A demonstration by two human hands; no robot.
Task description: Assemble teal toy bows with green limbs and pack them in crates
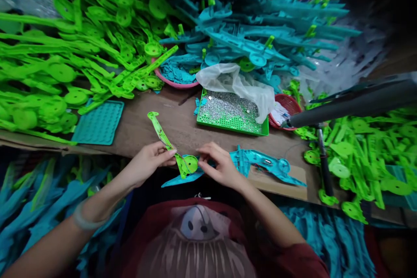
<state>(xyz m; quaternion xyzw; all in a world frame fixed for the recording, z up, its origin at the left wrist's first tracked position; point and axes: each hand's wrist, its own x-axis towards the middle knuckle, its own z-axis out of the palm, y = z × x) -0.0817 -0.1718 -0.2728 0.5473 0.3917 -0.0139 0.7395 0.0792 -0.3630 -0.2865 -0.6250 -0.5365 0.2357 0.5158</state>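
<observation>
My left hand (pixel 155 158) pinches the middle of a long green plastic part (pixel 186 164), which has a round disc at its lower end and a thin dark line along it. Beside that disc is my right hand (pixel 217 163), its fingers curled at the disc's edge; whether anything small is between them is hidden. Under both lies a blue plastic part (pixel 270 163), long and winged, stretching along the front edge of the table. A small metallic piece (pixel 267 161) shows in its right half.
Behind the hands stands a green tray (pixel 233 129) of small silvery pieces, partly covered by a plastic bag (pixel 234 80). Green parts (pixel 58 74) are heaped left, blue parts (pixel 241 30) at the back. A dark tool arm (pixel 345 104) reaches in from the right, near a red basket (pixel 295 104).
</observation>
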